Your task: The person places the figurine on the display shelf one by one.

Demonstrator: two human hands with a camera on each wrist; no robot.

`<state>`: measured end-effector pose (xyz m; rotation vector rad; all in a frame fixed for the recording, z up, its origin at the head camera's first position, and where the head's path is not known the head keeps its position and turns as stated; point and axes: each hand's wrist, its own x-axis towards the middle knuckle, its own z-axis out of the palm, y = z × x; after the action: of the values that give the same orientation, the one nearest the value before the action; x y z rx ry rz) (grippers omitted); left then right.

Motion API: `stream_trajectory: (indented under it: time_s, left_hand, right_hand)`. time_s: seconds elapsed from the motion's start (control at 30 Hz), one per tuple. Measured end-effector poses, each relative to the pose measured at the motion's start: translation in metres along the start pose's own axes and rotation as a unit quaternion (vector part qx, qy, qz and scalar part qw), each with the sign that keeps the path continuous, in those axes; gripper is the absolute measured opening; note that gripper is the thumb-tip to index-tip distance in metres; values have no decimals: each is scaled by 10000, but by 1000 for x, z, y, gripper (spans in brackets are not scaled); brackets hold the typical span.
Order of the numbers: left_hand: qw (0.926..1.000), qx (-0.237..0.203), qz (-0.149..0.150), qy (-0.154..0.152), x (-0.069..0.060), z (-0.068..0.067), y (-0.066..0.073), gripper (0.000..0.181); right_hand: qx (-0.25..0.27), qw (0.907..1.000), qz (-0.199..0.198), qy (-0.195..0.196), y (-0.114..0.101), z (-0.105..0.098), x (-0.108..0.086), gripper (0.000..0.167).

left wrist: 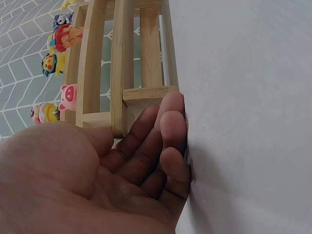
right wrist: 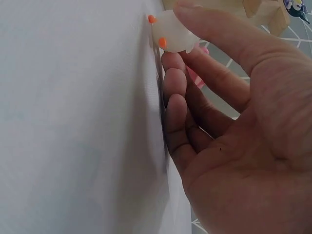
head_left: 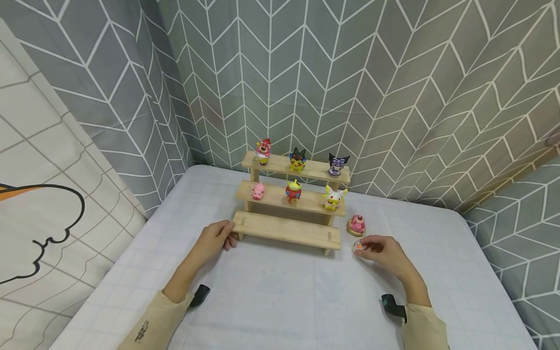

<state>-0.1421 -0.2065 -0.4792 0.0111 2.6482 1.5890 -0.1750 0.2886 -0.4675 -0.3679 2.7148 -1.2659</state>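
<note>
A three-step wooden display stand [head_left: 284, 229] stands on the table. My left hand [head_left: 214, 238] grips the left end of its lowest board; in the left wrist view the thumb lies against the board's end [left wrist: 117, 124] and the fingers curl beneath. To the right of the stand, my right hand [head_left: 386, 253] pinches a small white figurine [head_left: 357, 247] with orange details between thumb and fingers. Its rounded white body and two orange feet [right wrist: 162, 42] appear in the right wrist view, close to the tabletop. Just behind it sits a pink figurine on a tan round base [head_left: 357, 225].
On the top board stand a red-hatted pink figurine [head_left: 263, 151], a black-and-yellow one [head_left: 297, 160] and a purple-black one [head_left: 337, 165]. The middle board carries a pink pig [head_left: 258, 191], a red-and-green figurine [head_left: 293, 191] and a white-and-yellow one [head_left: 333, 197]. Patterned curtains [head_left: 306, 73] hang behind.
</note>
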Motion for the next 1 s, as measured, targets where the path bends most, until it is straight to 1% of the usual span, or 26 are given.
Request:
stream_trajectory:
  time_s: [0.2, 0.3, 0.43, 0.57, 0.67, 0.73, 0.83, 1.0]
  left_hand:
    - [10000, 27, 10, 18, -1, 0, 1, 41]
    - [10000, 34, 57, 19, -1, 0, -1, 41]
    - [10000, 7, 41, 36, -1, -1, -2, 42]
    - [10000, 4, 48, 50, -2, -1, -2, 42]
    - [10000, 12, 65, 37, -2, -1, -1, 42]
    - [10000, -3, 35, 32, -2, -1, 0, 42]
    - [10000, 6, 5, 35, -2, 0, 0, 42]
    - [10000, -34, 21, 40, -1, 0, 1, 41]
  right_hand:
    - [25, 9999, 139, 24, -5, -3, -3, 33]
    - [116, 9999, 124, -6, -6, -5, -4, 32]
    - [100, 9999, 42, -51, -6, -5, -3, 31]
    - [38, 9998, 171, -2, -12, -6, -4, 34]
    - [97, 9998, 197, -5, -18, -8, -5, 33]
    - [191, 9997, 152, -33, -23, -9, -6, 33]
    - [246, 9996, -15, -113, -29, -11, -7, 32]
    - [164, 9998, -115, -19, -40, -13, -10, 32]
